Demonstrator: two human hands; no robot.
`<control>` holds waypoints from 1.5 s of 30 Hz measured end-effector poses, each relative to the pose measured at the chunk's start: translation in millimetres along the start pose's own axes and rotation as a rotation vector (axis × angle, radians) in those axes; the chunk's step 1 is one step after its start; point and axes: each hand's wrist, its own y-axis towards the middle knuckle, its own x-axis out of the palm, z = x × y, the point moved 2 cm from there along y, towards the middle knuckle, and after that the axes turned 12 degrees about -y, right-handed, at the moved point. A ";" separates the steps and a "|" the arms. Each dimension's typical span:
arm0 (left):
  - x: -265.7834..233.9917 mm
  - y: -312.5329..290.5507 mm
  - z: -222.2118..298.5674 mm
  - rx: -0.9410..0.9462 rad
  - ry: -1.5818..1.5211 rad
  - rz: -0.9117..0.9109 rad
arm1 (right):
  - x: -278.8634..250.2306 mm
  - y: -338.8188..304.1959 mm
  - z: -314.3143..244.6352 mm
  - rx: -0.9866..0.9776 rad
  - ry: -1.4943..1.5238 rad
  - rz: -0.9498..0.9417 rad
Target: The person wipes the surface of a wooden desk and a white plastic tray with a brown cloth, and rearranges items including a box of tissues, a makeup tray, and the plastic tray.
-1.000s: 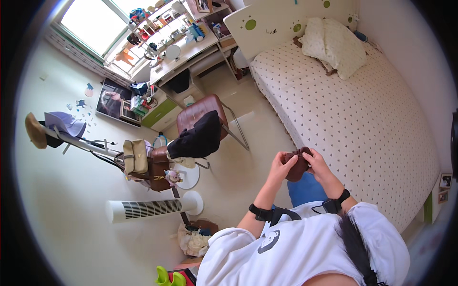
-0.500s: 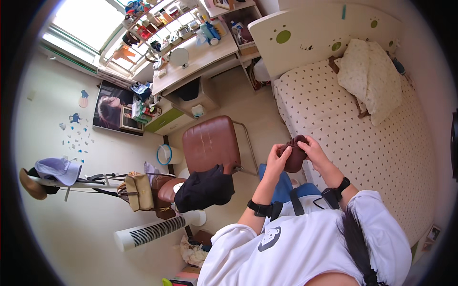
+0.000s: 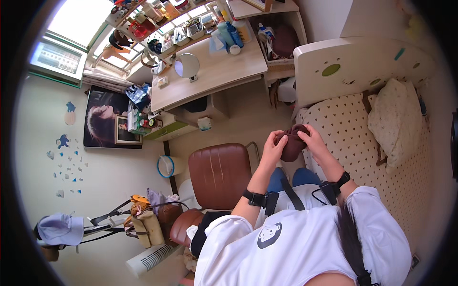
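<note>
Centrally: dark-brown cloth item (image 3: 292, 150), held beside bed (image 3: 329, 114).
Left hand (image 3: 274, 148) and right hand (image 3: 316, 143) pinch its opposite sides; white T-shirt (image 3: 310, 243), printed emblem (image 3: 270, 235); bottle (image 3: 234, 33) label too small to read.

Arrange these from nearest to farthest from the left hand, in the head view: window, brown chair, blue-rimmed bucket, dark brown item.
1. Dark brown item: held in the left hand.
2. Brown chair: to the left.
3. Blue-rimmed bucket: farther left, past the chair.
4. Window: upper left corner.
</note>
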 end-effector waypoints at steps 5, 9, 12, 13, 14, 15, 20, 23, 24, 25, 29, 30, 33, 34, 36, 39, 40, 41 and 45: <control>-30.9 80.4 74.4 0.038 -0.067 0.102 | 31.5 87.6 -41.4 -0.013 0.035 -0.123; -49.8 161.5 114.8 0.175 -0.170 0.168 | 40.6 172.9 -61.7 0.012 -0.018 -0.010; -79.9 231.1 134.0 0.298 -0.163 0.258 | 48.1 243.3 -64.3 -0.013 -0.093 0.019; -88.4 254.1 141.2 0.332 -0.158 0.278 | 49.9 264.4 -69.3 -0.048 -0.142 0.041; -96.4 275.0 145.0 0.333 -0.127 0.307 | 51.6 281.4 -72.4 -0.040 -0.148 0.044; -108.7 298.5 144.6 0.334 -0.093 0.332 | 52.7 302.1 -71.0 -0.034 -0.143 0.045; -129.4 368.9 120.9 0.577 1.163 0.319 | 66.7 373.6 -81.4 -0.237 -0.516 0.132; -121.0 385.5 101.8 0.560 1.421 0.288 | 71.8 406.4 -87.7 -0.264 -0.663 0.141; -116.4 394.4 107.3 0.580 1.402 0.280 | 69.3 415.9 -92.2 -0.321 -0.743 0.191; -122.3 401.3 111.3 0.560 1.398 0.275 | 71.3 424.7 -92.8 -0.383 -0.823 0.222; -182.2 432.0 138.8 0.622 1.434 0.454 | 90.0 457.2 -90.8 -0.485 -0.915 0.238; -205.9 438.0 146.3 0.595 1.455 0.566 | 98.2 461.2 -89.1 -0.505 -0.916 0.248; -226.8 444.9 152.2 0.554 1.463 0.689 | 111.9 470.3 -83.3 -0.491 -0.916 0.254; -226.2 447.6 154.7 0.555 1.448 0.702 | 115.8 474.3 -83.5 -0.467 -0.914 0.259; -204.4 438.2 147.8 0.558 1.412 0.625 | 126.9 478.5 -89.8 -0.496 -1.030 0.308; -171.1 411.2 132.9 0.561 1.340 0.405 | 150.7 495.1 -97.0 -0.544 -1.093 0.372; -167.6 401.6 128.9 0.560 1.340 0.344 | 159.8 504.4 -99.9 -0.572 -1.031 0.382; -170.4 391.2 128.7 0.557 1.337 0.343 | 169.8 510.1 -101.2 -0.570 -1.035 0.380; -191.1 373.7 133.6 0.490 1.380 0.328 | 199.3 532.5 -100.5 -0.457 -1.214 0.486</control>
